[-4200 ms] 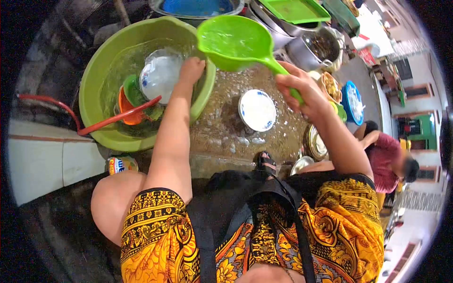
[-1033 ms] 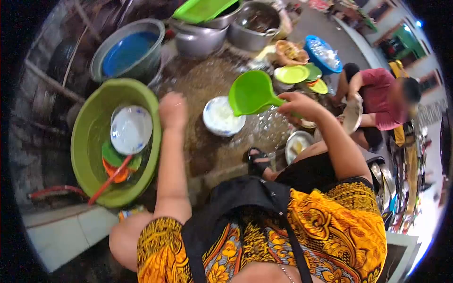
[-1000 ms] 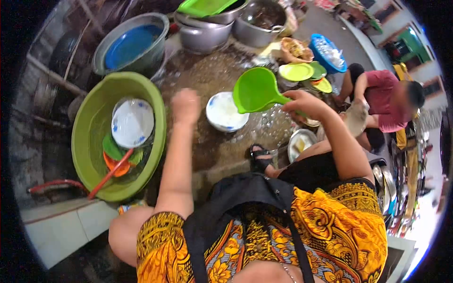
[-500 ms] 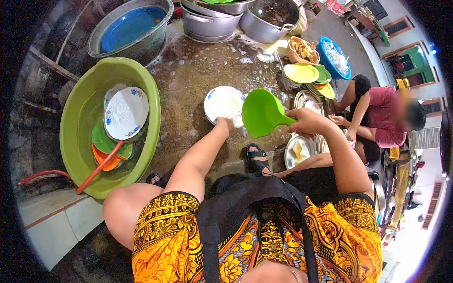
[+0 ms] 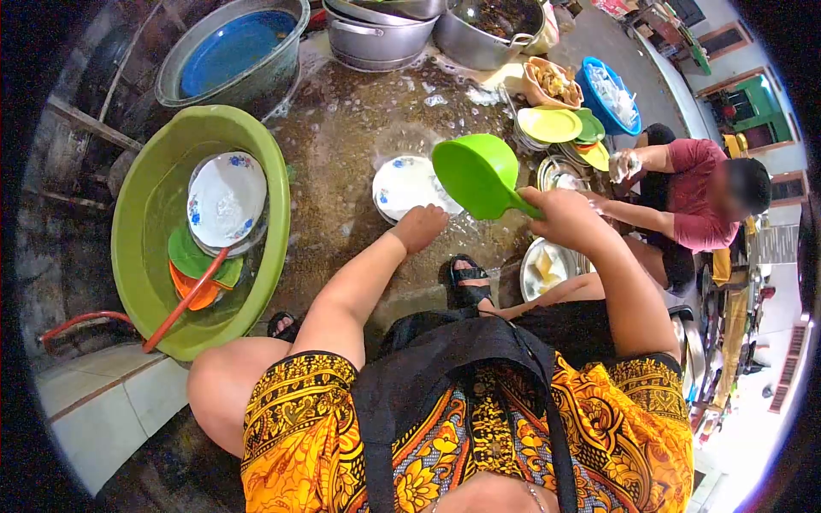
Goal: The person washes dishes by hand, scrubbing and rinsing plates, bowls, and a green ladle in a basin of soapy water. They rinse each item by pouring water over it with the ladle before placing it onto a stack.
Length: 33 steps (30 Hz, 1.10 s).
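Note:
My right hand [image 5: 560, 212] is closed round the handle of a green dipper [image 5: 481, 171], which is tipped over the right side of a white plate [image 5: 404, 184]. The plate has blue flowers on its rim and lies low over the wet floor, on what looks like a stack. Water splashes around it. At its near right edge, my left hand [image 5: 421, 228] grips the rim with bent fingers; the thumb is hidden. To the left, an olive-green tub [image 5: 275, 222] holds water, flowered white plates [image 5: 227, 198], green and orange leaf-shaped plates, and the end of a red hose [image 5: 184, 301].
A co-worker [image 5: 701, 188] sits at the right with foamy hands, beside stacked yellow and green plates [image 5: 552, 125]. A tray [image 5: 528, 272] with a yellow sponge lies nearer. Large metal pots [image 5: 380, 41] and a dark basin [image 5: 286, 68] stand at the back.
The dipper has tilted over and shifted slightly up and left, and water now splashes round the plate. My left hand has drawn back from the plate's face to its rim. The co-worker's one hand has risen.

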{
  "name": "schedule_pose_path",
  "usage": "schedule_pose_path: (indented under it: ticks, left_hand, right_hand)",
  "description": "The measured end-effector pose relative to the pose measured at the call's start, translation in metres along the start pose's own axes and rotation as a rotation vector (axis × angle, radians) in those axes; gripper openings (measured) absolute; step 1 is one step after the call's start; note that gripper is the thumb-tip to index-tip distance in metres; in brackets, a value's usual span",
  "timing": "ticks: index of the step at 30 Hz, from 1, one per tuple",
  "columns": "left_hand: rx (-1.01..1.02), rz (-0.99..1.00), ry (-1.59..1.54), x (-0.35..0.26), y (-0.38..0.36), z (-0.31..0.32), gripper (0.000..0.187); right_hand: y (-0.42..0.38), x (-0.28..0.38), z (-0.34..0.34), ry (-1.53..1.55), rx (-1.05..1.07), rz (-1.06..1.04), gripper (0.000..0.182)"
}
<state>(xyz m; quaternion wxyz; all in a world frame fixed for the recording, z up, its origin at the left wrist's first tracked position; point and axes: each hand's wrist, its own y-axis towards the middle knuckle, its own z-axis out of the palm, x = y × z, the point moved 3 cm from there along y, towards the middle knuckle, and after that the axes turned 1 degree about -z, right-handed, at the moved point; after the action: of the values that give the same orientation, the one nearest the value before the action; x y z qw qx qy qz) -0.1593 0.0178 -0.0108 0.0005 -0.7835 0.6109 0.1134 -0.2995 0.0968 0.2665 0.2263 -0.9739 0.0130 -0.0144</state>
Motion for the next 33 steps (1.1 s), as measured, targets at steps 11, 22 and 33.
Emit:
schedule_pose_path:
  ticks: [11, 22, 33]
  left_hand:
    - [-0.654, -0.813, -0.847, 0.091, 0.013, -0.081, 0.02]
    - [-1.202, -0.779, -0.367, 0.12, -0.129, -0.307, 0.018]
    - [-0.806, -1.202, 0.294, 0.15, -0.245, -0.242, 0.008]
  right_hand:
    - [-0.002, 0.005, -0.03, -0.122, -0.223, 0.221, 0.048]
    - [0.017, 0.016, -0.032, 0.046, -0.599, 0.036, 0.053]
    - [0.059, 0.151, -0.046, 0.119, -0.649, -0.336, 0.056]
